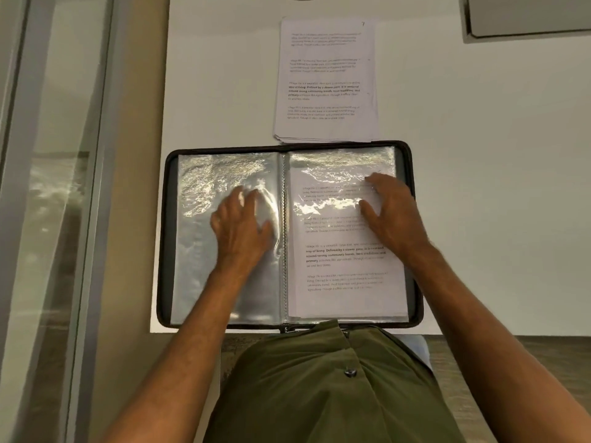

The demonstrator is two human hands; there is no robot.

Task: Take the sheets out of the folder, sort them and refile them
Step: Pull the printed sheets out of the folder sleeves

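Note:
A dark zip folder [166, 219] lies open on the white table, near its front edge. Its left side shows empty clear plastic sleeves [198, 251]. The right side holds a printed sheet [345, 273] inside a sleeve. My left hand [240, 228] rests flat on the left sleeves, fingers spread. My right hand [393, 215] presses flat on the upper part of the right sleeve over the sheet. A stack of printed sheets [326, 81] lies on the table just beyond the folder's far edge.
The white table [479, 155] extends to the right of the folder. A grey tray or device [527, 17] sits at the far right corner. A glass partition with a metal frame [64, 187] stands along the left.

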